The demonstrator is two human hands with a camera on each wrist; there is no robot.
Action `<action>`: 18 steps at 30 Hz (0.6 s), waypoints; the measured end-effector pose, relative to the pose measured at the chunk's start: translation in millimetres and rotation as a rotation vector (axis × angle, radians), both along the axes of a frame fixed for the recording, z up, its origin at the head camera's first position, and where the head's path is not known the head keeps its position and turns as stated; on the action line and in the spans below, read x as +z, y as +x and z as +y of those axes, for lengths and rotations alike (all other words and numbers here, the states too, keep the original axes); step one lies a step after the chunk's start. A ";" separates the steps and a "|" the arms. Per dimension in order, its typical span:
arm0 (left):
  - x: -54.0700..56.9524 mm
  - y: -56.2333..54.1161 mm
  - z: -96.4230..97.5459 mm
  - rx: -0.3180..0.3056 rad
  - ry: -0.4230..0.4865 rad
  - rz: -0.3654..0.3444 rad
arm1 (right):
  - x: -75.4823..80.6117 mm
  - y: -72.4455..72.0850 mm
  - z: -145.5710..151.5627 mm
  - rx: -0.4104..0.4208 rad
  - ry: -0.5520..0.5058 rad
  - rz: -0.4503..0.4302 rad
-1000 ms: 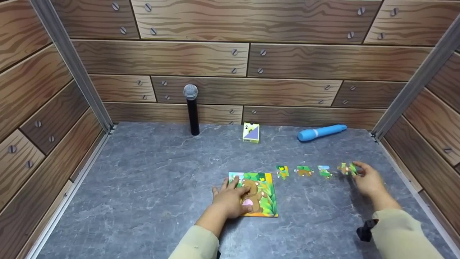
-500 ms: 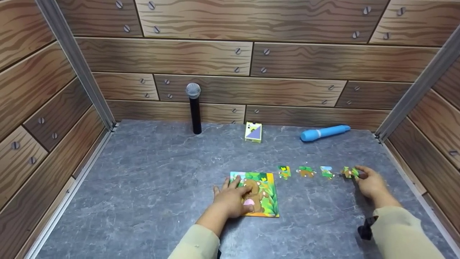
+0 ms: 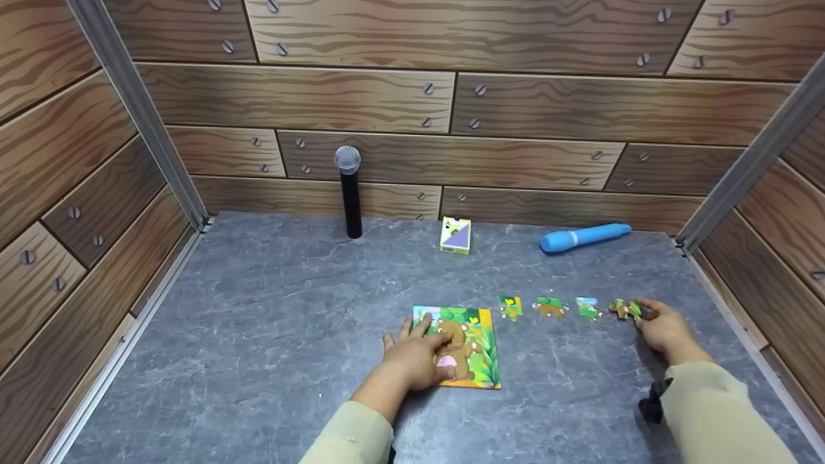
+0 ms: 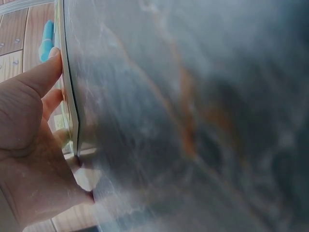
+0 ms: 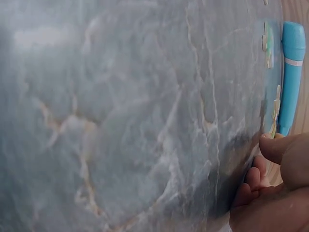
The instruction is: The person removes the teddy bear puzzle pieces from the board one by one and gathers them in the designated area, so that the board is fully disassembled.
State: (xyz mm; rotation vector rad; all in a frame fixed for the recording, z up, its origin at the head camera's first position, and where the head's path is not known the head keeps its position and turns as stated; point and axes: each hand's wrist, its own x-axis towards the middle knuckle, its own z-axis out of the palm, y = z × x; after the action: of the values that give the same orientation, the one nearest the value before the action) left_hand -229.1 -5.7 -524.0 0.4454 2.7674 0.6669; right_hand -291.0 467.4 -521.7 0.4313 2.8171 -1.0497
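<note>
Pressing flat, the left hand [image 3: 412,361] is steadying the puzzle board [image 3: 474,351] on the counter [image 3: 271,335], while the right hand [image 3: 664,328] is pinching the end puzzle piece [image 3: 626,309].

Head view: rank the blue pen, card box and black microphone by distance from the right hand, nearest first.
From the right hand:
1. Blue pen, lying at the back right.
2. Card box, back centre.
3. Black microphone, upright at the back left.

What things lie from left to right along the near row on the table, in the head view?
Left hand → puzzle board → four loose puzzle pieces → right hand, touching the last piece.
</note>
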 end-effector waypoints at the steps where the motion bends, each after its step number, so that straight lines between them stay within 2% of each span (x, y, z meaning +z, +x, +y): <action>1: 0.2 0.0 0.1 0.000 -0.002 -0.001 | -0.3 -0.4 0.6 0.004 0.003 0.000; 8: 1.4 -0.2 1.2 -0.001 0.002 -0.008 | -5.4 -2.5 4.6 0.023 0.031 0.019; 18: 0.5 -0.5 -0.4 0.001 -0.003 -0.008 | -4.1 -5.9 4.0 0.042 0.055 0.032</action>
State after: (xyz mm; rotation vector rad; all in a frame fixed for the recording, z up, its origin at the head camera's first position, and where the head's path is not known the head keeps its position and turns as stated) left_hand -229.6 -6.1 -523.4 0.4396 2.7612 0.6630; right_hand -296.9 471.3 -525.8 0.3615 2.8754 -0.9822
